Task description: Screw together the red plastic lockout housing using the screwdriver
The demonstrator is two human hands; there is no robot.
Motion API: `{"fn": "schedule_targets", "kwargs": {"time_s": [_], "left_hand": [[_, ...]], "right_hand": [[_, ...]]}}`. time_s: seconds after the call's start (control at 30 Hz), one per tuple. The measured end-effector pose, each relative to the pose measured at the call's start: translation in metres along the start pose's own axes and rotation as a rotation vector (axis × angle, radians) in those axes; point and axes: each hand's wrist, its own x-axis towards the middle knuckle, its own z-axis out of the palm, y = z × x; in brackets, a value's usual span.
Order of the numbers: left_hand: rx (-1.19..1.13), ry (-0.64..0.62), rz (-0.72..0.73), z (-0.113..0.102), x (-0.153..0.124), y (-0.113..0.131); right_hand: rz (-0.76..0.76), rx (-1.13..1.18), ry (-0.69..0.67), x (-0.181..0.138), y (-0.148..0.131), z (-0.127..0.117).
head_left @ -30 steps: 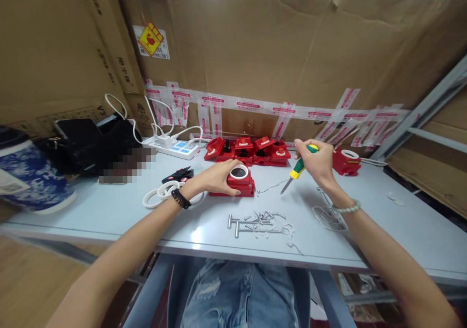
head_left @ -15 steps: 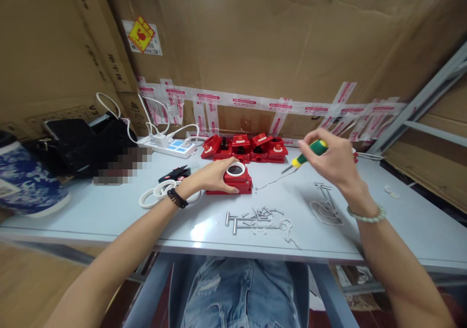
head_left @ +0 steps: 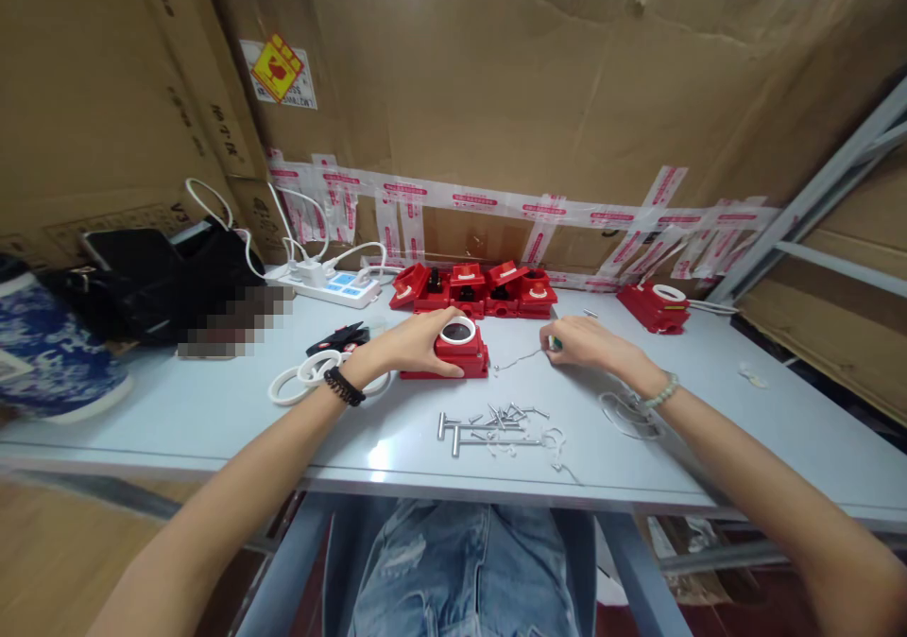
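My left hand (head_left: 425, 342) is wrapped over a red box (head_left: 476, 363) with a white ring (head_left: 458, 331) around a dark round opening on its top. The box stands on the table. Low over the tabletop, to the right of the box, my right hand (head_left: 585, 342) is closed around a screwdriver (head_left: 556, 344). Only a small green part of its handle shows; the rest is mostly hidden by the hand. A thin chain (head_left: 521, 362) lies between the box and my right hand. In front lie loose screws (head_left: 503, 417) and metal T-shaped rods (head_left: 488, 441).
Several open red boxes (head_left: 474, 292) stand in a row at the back. Another red box (head_left: 656, 308) is at the back right. White rings (head_left: 289, 387) lie left, near a power strip (head_left: 326, 283). A blue-and-white container (head_left: 60, 353) stands far left. Cardboard (head_left: 496, 79) walls the back.
My right hand has come down and to the left with the screwdriver, from above the table to near its surface. My left hand stays on the red box.
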Motion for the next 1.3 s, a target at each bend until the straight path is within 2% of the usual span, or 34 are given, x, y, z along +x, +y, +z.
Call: {"fn": "schedule_targets", "kwargs": {"time_s": [0.13, 0.27, 0.5, 0.63, 0.9, 1.0, 1.17, 1.3], "left_hand": [[0.001, 0.002, -0.002, 0.000, -0.001, 0.000], [0.003, 0.004, -0.006, -0.001, -0.001, 0.003], [0.004, 0.003, -0.009, -0.002, -0.001, 0.006], [0.001, 0.006, -0.018, -0.002, -0.001, 0.006], [-0.006, 0.010, -0.012, 0.000, -0.001, 0.004], [-0.009, 0.009, 0.006, 0.000, 0.000, 0.002], [0.006, -0.005, -0.012, 0.000, 0.000, 0.003], [0.020, -0.015, -0.024, -0.001, -0.001, 0.005]], "right_hand": [[0.023, -0.011, 0.021, -0.002, -0.005, -0.001], [0.108, 0.010, 0.057, -0.011, 0.009, -0.021], [0.351, 0.144, 0.284, -0.060, 0.038, -0.068], [0.459, 0.235, 0.382, -0.080, 0.039, -0.079], [0.567, 0.151, 0.498, -0.104, 0.037, -0.098], [0.594, 0.089, 0.455, -0.105, 0.042, -0.093], [0.570, 0.010, 0.208, -0.090, 0.051, -0.064], [0.531, 0.035, 0.018, -0.079, 0.057, -0.041]]}}
